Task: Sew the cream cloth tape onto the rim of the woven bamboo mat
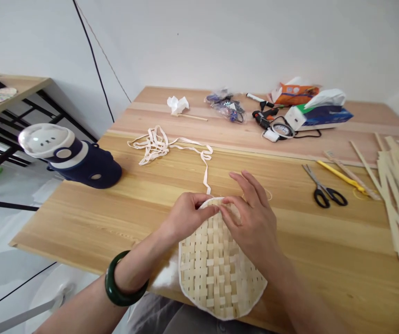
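A rounded panel woven from pale bamboo strips (216, 269) leans at the table's front edge, its rim bound with white cloth tape. My left hand (188, 215) pinches the top of that rim, thumb in front and fingers behind. Right beside it, the thumb and index finger of my right hand (251, 218) press together at the same edge, other fingers raised; whatever sits between their tips is too small to make out. A fine thread (270, 194) curls out beyond my right hand. From the rim the white tape (206, 178) runs back to a loose tangle (154, 146).
On the right lie scissors (320, 190), a yellow stick-like tool (340, 175) and many bamboo strips (397, 185). A navy bottle (91, 162) stands left. Behind are a glue gun (263, 118), tissue packs (324, 113), bagged items (229, 106) and crumpled white paper (177, 104).
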Tool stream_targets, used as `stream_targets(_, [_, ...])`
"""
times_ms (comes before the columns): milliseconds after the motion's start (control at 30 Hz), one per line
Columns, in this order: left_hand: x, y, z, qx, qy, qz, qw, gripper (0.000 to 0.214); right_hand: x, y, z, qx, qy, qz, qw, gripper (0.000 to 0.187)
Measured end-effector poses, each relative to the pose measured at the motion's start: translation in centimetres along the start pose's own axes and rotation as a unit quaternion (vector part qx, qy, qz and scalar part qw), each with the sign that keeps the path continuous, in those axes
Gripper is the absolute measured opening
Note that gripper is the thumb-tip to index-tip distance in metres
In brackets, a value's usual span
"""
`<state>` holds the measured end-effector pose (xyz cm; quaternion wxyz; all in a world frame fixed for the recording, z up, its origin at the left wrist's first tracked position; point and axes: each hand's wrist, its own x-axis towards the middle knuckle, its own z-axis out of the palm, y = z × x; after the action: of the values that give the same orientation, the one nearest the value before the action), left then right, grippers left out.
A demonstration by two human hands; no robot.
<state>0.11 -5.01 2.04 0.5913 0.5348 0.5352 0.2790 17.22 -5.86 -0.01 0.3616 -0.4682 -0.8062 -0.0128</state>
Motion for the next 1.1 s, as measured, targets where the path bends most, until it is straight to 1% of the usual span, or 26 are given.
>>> stream_targets(133, [-0.5, 0.4, 0.1, 0.063, 0.024, 0.025, 0.997, 0.022, 0.5, -0.6, 0.2, 0.0, -0.015, 0.014, 1.0, 0.012])
stream_targets(233, [-0.9, 0.6, 0.1, 0.102, 0.039, 0.028, 0.994, 0.025, 0.9, -0.6, 0.3, 0.008, -0.025, -0.01, 1.0, 0.013])
stream_targets(333, [-1.0, 0.5, 0.1, 0.102, 0.046, 0.032, 0.993, 0.024, 1.0, -0.2, 0.7, 0.03, -0.006, -0.045, 0.999, 0.012])
stream_targets(400, [-0.9, 0.3, 0.0, 0.085, 0.044, 0.031, 0.995, 0.022, 0.8, 0.1, 1.1, 0.07, 0.02, -0.05, 0.996, 0.011])
stream_targets(467, [-0.7, 0.2, 0.0, 0.072, 0.032, 0.029, 0.996, 0.021, 0.5, 0.2, 1.2, 0.108, 0.033, -0.034, 0.993, 0.012])
stream_targets(533, [-0.4, 0.2, 0.1, 0.085, 0.025, 0.031, 0.996, 0.021, 0.1, 0.0, 0.7, 0.127, 0.031, -0.014, 0.991, 0.014])
stream_targets(600, [-0.1, 0.0, 0.1, 0.119, 0.046, 0.03, 0.991, 0.022, -0.2, -0.7, -0.1, 0.136, 0.023, 0.0, 0.99, 0.016])
stream_targets(667, [0.3, -0.3, 0.0, 0.141, 0.079, 0.015, 0.987, 0.022, -0.3, -1.6, -1.2, 0.16, 0.021, 0.017, 0.987, 0.017])
stream_targets(733, [0.8, -0.7, -0.2, 0.117, 0.074, -0.015, 0.99, 0.025, -0.3, -1.9, -2.3, 0.217, 0.018, 0.065, 0.974, 0.018])
stream_targets(767, [1.0, -1.0, -0.3, 0.086, 0.058, -0.03, 0.994, 0.026, -0.3, -1.6, -2.8, 0.26, 0.013, 0.1, 0.96, 0.017])
stream_targets(833, [1.2, -1.2, -0.4, 0.027, 0.018, -0.063, 0.997, 0.029, -0.8, -0.2, -4.1, 0.345, 0.008, 0.183, 0.92, 0.012])
stream_targets(867, [1.1, -1.3, -0.5, 0.004, 0.005, -0.077, 0.997, 0.029, -1.1, 1.0, -4.9, 0.375, 0.011, 0.225, 0.899, 0.009])
stream_targets(900, [1.0, -1.2, -0.4, -0.014, -0.003, -0.089, 0.996, 0.029, -1.5, 2.3, -5.6, 0.382, 0.018, 0.266, 0.885, 0.007])
stream_targets(933, [0.8, -1.1, -0.3, -0.028, -0.004, -0.097, 0.995, 0.027, -1.8, 3.8, -6.4, 0.364, 0.036, 0.3, 0.881, 0.009])
stream_targets(1000, [0.6, -1.0, -0.2, -0.052, -0.005, -0.109, 0.993, 0.025, -2.2, 6.9, -8.0, 0.298, 0.053, 0.346, 0.888, 0.013])
stream_targets(1033, [0.5, -1.0, -0.2, -0.063, -0.006, -0.113, 0.992, 0.024, -2.2, 8.3, -8.8, 0.28, 0.056, 0.348, 0.893, 0.015])
stream_targets(1100, [0.6, -1.2, -0.2, -0.083, -0.007, -0.123, 0.989, 0.023, -1.7, 10.4, -10.5, 0.287, 0.046, 0.336, 0.896, 0.019])
